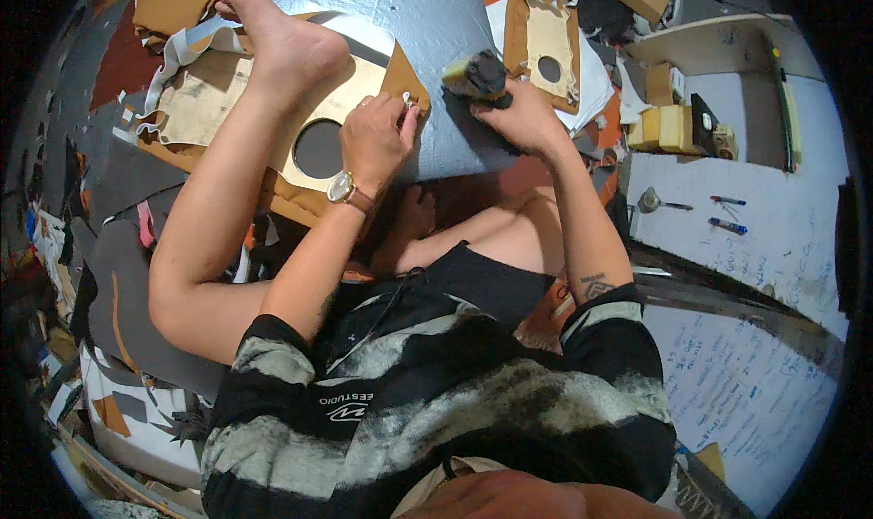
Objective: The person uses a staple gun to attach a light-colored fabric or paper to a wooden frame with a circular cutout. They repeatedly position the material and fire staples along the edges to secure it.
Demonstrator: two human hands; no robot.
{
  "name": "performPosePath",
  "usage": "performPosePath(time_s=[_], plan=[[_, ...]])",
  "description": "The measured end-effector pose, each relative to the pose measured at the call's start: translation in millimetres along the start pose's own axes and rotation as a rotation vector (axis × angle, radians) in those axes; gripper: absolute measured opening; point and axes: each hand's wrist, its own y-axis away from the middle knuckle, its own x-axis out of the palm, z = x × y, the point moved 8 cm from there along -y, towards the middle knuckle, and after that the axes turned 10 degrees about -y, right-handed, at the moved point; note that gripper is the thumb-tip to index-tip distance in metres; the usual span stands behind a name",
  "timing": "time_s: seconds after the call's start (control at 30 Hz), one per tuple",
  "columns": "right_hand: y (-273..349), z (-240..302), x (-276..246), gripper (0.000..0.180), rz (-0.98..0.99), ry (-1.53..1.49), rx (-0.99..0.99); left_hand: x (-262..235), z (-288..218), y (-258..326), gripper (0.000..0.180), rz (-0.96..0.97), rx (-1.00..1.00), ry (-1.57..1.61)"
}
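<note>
A pale wooden panel [273,160] with a round hole lies ahead of me at the left. Tan upholstery material [406,76] wraps its edges, with white elastic or piping along the far left side. My left hand [373,137] is closed at the panel's right corner, pinching the tan material there; a small white bit shows by the fingertips. My right hand [520,114] grips a black-and-yellow handheld tool [476,75], held off to the right of that corner and apart from it. Its exact kind I cannot make out. My bare left foot [291,42] rests on the panel.
A grey-blue padded surface [418,28] lies under the panel's right side. Beyond my right hand sits a smaller tan-edged panel [543,46] with a hole. At the right, a white board [746,237] carries pens, a metal tool and yellow blocks [668,128]. Fabric scraps crowd the left.
</note>
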Motion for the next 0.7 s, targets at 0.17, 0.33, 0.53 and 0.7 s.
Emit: performPosePath(time_s=[0.17, 0.33, 0.53, 0.7], plan=[[24.3, 3.7, 5.8, 0.039, 0.073, -0.095, 0.046, -2.6, -1.1, 0.1, 0.021, -0.036, -0.028, 0.027], [34.4, 13.2, 9.2, 0.038, 0.122, -0.105, 0.107, -1.7, 1.4, 0.3, 0.022, -0.027, -0.043, 0.042], [25.9, 28.9, 20.1, 0.043, 0.106, 0.161, 0.078, -1.0, 2.2, -2.8, 0.021, 0.049, -0.099, 0.039], [27.8, 27.7, 24.9, 0.046, 0.03, 0.263, 0.116, 0.8, 20.2, -6.9, 0.031, 0.369, -0.217, 0.124]])
